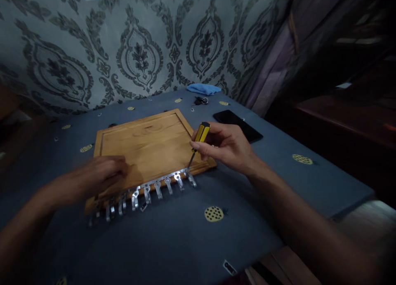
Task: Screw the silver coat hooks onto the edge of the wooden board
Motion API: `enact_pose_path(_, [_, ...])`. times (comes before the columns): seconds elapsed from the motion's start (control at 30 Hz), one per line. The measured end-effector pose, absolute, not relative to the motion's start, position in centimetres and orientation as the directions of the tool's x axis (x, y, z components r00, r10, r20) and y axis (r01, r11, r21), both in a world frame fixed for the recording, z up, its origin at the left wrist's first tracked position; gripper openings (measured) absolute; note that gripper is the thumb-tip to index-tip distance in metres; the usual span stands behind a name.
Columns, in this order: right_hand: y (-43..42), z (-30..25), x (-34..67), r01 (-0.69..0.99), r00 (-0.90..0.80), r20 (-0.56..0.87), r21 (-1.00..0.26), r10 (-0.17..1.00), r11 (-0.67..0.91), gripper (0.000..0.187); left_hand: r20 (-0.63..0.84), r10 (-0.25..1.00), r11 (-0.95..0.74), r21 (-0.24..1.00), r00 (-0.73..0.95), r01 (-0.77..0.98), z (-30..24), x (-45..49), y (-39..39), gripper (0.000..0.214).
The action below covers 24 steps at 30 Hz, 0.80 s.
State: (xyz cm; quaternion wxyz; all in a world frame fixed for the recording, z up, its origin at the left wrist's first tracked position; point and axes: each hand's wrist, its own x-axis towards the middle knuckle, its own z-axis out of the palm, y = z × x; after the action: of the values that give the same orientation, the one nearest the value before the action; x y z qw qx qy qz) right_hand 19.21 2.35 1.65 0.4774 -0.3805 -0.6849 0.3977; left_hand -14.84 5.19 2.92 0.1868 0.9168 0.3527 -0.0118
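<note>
A wooden panel (145,140) with a raised frame lies on the cloth-covered table. Along its near edge runs a metal hook rail (157,185) with several shiny hooks hanging over the edge. My right hand (227,147) is closed around the yellow and black handle of a screwdriver (202,134). The screwdriver's tip points down at the right end of the rail, by the last hook. My left hand (100,173), a little blurred, rests over the left part of the panel above the rail. Its fingers are loosely bent, thumb apart, and nothing shows in them.
A black phone or tablet (238,124) lies right of the panel, behind my right hand. Farther back are a set of keys (201,100) and a folded blue cloth (204,88). The blue tablecloth (262,194) has a pineapple print. A patterned wall (173,29) stands behind the table.
</note>
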Motion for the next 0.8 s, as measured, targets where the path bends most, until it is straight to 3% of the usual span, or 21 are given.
enact_pose_path(0.27, [2.4, 1.5, 19.3, 0.135, -0.226, 0.398, -0.891, 0.889, 0.433, 0.031, -0.070, 0.703, -0.469, 0.703, 0.708, 0.536, 3.8, -5.1, 3.3, 0.021])
enact_pose_path(0.5, [2.2, 1.6, 19.4, 0.162, -0.215, 0.418, -0.876, 0.882, 0.455, 0.027, -0.142, 0.731, -0.414, 0.687, 0.668, 0.598, 2.0, -1.5, 4.2, 0.011])
enact_pose_path(0.8, [2.2, 1.6, 19.5, 0.171, -0.210, 0.415, -0.876, 0.885, 0.451, 0.024, -0.200, 0.714, -0.415, 0.651, 0.671, 0.636, 1.2, 0.0, 4.8, 0.013])
